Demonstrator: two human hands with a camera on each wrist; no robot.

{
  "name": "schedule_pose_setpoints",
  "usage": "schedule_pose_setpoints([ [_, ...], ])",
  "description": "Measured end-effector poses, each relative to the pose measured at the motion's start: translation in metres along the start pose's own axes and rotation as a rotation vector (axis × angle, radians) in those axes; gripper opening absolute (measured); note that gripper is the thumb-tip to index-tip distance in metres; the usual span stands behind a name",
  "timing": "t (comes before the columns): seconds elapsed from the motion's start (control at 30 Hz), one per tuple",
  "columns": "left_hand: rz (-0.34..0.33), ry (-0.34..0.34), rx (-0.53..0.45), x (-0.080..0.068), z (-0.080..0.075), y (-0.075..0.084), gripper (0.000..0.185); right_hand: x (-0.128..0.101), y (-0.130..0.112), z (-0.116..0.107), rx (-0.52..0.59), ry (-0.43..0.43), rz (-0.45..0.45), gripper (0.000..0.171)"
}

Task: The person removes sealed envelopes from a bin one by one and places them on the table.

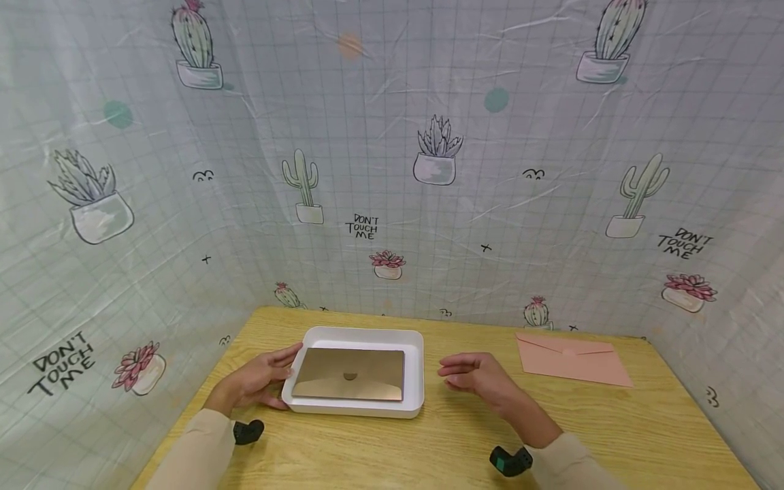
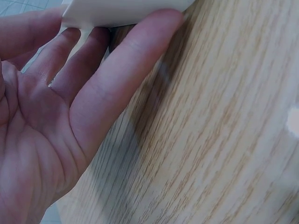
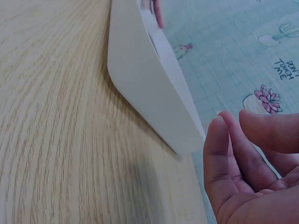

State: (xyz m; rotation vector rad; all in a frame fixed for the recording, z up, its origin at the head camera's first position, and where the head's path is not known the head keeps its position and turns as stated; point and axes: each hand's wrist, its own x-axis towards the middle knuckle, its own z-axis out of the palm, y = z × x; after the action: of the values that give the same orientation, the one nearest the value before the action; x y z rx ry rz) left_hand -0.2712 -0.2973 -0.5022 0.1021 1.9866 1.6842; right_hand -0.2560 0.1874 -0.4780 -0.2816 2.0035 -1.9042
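Left hand (image 1: pixel 260 382) rests open-fingered against the white tray (image 1: pixel 416 381) edge; right hand (image 1: pixel 480 378) hovers relaxed, empty, just beside the tray's opposite wall. Bare tabletop (image 1: pixel 465 442) lies beyond it. Backdrop (image 1: pixel 392 170) reads "DON'T TOUCH ME".

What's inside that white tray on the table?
A flat metallic rectangular plate lies in the tray, covering most of its floor. Whatever may lie beneath the plate is hidden.

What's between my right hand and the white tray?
Only bare wooden table separates the right hand from the white tray; the head view shows it.
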Motion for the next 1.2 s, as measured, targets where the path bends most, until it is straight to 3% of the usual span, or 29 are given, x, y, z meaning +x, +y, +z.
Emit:
schedule_pose_setpoints([
  [1.2,0.000,-0.014,-0.013,-0.001,-0.002,0.001,0.071,0.035,-0.006,0.058,0.119,-0.008,0.028,0.041],
])
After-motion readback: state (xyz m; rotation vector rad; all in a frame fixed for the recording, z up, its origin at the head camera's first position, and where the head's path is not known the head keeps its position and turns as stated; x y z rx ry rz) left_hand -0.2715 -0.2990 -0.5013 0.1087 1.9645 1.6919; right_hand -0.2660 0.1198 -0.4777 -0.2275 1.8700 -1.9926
